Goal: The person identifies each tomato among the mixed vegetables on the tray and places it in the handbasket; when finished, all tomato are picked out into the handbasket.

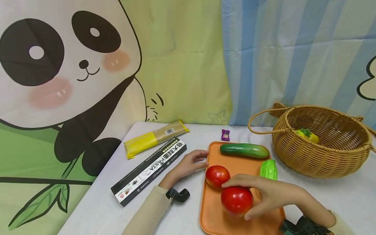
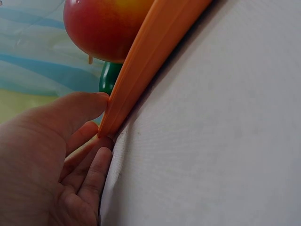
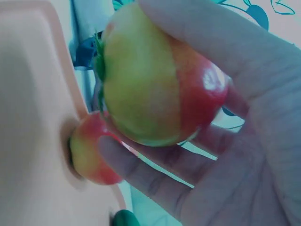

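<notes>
My right hand (image 1: 266, 194) holds a red toy tomato (image 1: 236, 200) above the orange tray (image 1: 212, 222), thumb on one side and fingers on the other. In the right wrist view this tomato (image 3: 155, 80) shows a yellow-green area and a green stem end. A second tomato (image 1: 217, 176) sits on the tray beside my right fingertips. My left hand (image 1: 189, 162) grips the tray's left edge; the left wrist view shows its thumb (image 2: 89, 106) against the rim and fingers close below. A green cucumber (image 1: 244, 150) lies across the tray's far end, and a light green vegetable (image 1: 268, 169) lies at its right side.
A wicker basket (image 1: 320, 156) with a yellow-green vegetable (image 1: 308, 135) inside stands right of the tray. Left lie a black pasta box (image 1: 149, 169) and a yellow noodle packet (image 1: 156, 139). A small purple packet (image 1: 225, 135) lies behind the tray, near the curtain.
</notes>
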